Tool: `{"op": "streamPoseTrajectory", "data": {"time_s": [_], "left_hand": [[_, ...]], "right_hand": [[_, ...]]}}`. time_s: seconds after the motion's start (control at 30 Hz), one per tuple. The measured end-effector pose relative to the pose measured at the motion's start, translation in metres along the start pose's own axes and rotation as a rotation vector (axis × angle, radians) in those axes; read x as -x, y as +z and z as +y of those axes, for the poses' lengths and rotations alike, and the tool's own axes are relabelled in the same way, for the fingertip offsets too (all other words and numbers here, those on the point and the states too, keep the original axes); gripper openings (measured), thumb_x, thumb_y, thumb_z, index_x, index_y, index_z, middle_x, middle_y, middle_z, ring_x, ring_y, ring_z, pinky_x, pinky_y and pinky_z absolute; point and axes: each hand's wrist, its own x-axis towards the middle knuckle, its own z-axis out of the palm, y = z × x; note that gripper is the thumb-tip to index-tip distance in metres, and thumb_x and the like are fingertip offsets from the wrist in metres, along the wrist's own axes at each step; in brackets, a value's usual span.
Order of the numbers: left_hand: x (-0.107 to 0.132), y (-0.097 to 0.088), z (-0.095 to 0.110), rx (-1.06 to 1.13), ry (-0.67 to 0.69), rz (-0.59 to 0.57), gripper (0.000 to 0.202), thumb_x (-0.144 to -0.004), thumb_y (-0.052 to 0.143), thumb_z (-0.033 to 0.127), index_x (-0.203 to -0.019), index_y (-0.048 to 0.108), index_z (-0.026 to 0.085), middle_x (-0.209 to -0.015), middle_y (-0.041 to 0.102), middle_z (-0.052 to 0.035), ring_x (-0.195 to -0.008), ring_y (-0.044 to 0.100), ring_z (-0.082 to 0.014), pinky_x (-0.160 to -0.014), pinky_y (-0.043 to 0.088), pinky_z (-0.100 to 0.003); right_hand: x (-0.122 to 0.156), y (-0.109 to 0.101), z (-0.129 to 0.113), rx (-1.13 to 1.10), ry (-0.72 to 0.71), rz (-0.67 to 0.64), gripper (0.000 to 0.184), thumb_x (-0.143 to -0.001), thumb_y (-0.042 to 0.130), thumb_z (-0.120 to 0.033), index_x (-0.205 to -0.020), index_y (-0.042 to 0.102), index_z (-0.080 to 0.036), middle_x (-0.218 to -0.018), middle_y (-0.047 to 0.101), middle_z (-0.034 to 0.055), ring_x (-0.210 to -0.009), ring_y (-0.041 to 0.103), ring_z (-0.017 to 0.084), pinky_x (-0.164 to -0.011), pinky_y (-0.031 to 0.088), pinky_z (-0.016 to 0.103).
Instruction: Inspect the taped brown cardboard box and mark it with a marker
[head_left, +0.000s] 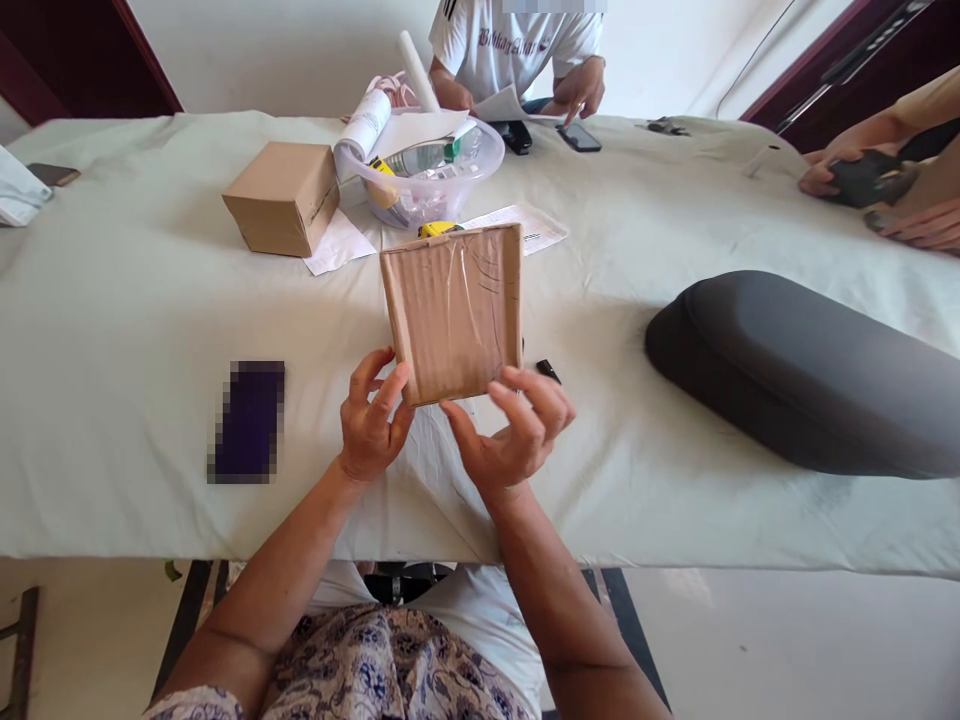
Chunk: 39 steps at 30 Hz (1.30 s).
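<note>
Above the white-clothed table (675, 230), the left hand (371, 425) at 7 o'clock and the right hand (517, 432) at 5 clasp a flat, creased, tape-glossed cardboard box (454, 310), which mostly hides a yellow object (439, 229) at 12.

Flat brown taped cardboard parcel (454, 312) upright over near-middle of cloth-covered worktop (112, 300); left hand (369, 420) at lower left corner, right hand (514, 430) at lower right. Dark rectangular phone (247, 420) on worktop, left of left hand. Small brown cardboard box (283, 197) far left; clear plastic bowl (424, 170) just right of it, behind parcel. Large dark padded cushion (810, 370) on worktop, right. Slim black phone (579, 137) at far edge, right of bowl.
</note>
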Motion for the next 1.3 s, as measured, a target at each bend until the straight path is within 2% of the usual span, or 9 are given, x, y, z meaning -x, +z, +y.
{"op": "streamPoseTrajectory", "data": {"time_s": [0.17,0.23,0.33,0.47,0.6,0.8,0.97,1.13,1.3], "left_hand": [[0.005,0.002,-0.004,0.004,-0.127,-0.059,0.047,-0.102,0.052,0.026,-0.148,0.046,0.026,-0.135,0.062,-0.0154,-0.122,0.065,-0.0223,-0.077,0.065,-0.029],[0.007,0.003,-0.004,0.044,-0.202,-0.079,0.051,-0.102,0.052,0.030,-0.152,0.041,0.026,-0.140,0.061,-0.0158,-0.123,0.065,-0.0234,-0.078,0.065,-0.030],[0.007,0.002,-0.004,0.085,-0.262,-0.108,0.059,-0.100,0.056,0.034,-0.155,0.035,0.026,-0.143,0.059,-0.0172,-0.126,0.065,-0.0255,-0.081,0.065,-0.033],[0.006,0.000,-0.004,0.057,-0.251,-0.143,0.068,-0.097,0.059,0.042,-0.156,0.031,0.024,-0.143,0.057,-0.0199,-0.132,0.061,-0.0299,-0.085,0.064,-0.038],[0.006,-0.001,-0.005,0.063,-0.249,-0.186,0.074,-0.095,0.062,0.045,-0.158,0.028,0.025,-0.147,0.055,-0.0197,-0.135,0.059,-0.0312,-0.088,0.063,-0.041],[0.005,0.000,-0.004,0.130,-0.234,-0.194,0.069,-0.096,0.062,0.038,-0.157,0.032,0.025,-0.142,0.059,-0.0160,-0.131,0.060,-0.0270,-0.093,0.061,-0.040],[-0.001,-0.007,-0.006,0.089,-0.116,-0.057,0.058,-0.097,0.060,0.036,-0.152,0.043,0.026,-0.133,0.063,-0.0150,-0.124,0.062,-0.0263,-0.099,0.058,-0.044],[-0.003,-0.012,-0.009,0.165,-0.035,0.041,0.059,-0.099,0.055,0.038,-0.155,0.038,0.030,-0.137,0.061,-0.0143,-0.125,0.063,-0.0274,-0.097,0.057,-0.043],[0.000,-0.009,-0.006,0.198,-0.219,0.031,0.044,-0.100,0.055,0.032,-0.144,0.050,0.026,-0.126,0.067,-0.0120,-0.111,0.068,-0.0215,-0.080,0.061,-0.031]], "right_hand": [[0.008,0.002,0.023,-0.121,0.359,-0.089,0.066,-0.089,0.071,-0.046,-0.147,0.041,-0.033,-0.144,0.052,0.0123,-0.137,0.053,0.031,-0.108,0.049,0.058],[0.013,0.004,0.027,-0.225,0.545,-0.144,0.070,-0.091,0.067,-0.047,-0.151,0.034,-0.034,-0.151,0.048,0.0134,-0.141,0.051,0.030,-0.107,0.051,0.055],[0.016,0.007,0.030,-0.370,0.656,-0.168,0.074,-0.091,0.066,-0.048,-0.155,0.030,-0.035,-0.154,0.047,0.0149,-0.135,0.058,0.028,-0.098,0.057,0.045],[0.016,0.007,0.031,-0.427,0.656,-0.191,0.083,-0.088,0.071,-0.048,-0.158,0.029,-0.035,-0.154,0.050,0.0147,-0.123,0.062,0.024,-0.082,0.058,0.033],[0.014,0.004,0.030,-0.327,0.625,-0.222,0.086,-0.083,0.076,-0.049,-0.157,0.035,-0.034,-0.146,0.057,0.0133,-0.106,0.063,0.021,-0.078,0.057,0.033],[0.012,0.004,0.027,-0.310,0.585,-0.256,0.060,-0.084,0.075,-0.049,-0.138,0.057,-0.029,-0.130,0.066,0.0117,-0.105,0.065,0.022,-0.075,0.055,0.034],[0.012,0.003,0.031,-0.417,0.591,-0.109,0.032,-0.091,0.067,-0.044,-0.118,0.067,-0.027,-0.106,0.072,0.0060,-0.097,0.068,0.022,-0.082,0.056,0.038],[0.008,0.002,0.029,-0.483,0.472,0.080,0.014,-0.097,0.058,-0.037,-0.097,0.068,-0.027,-0.089,0.068,0.0023,-0.085,0.068,0.019,-0.079,0.056,0.038],[0.009,0.005,0.027,-0.546,0.524,-0.010,0.010,-0.094,0.065,-0.035,-0.100,0.069,-0.028,-0.092,0.068,0.0020,-0.088,0.067,0.017,-0.073,0.056,0.032]]}}
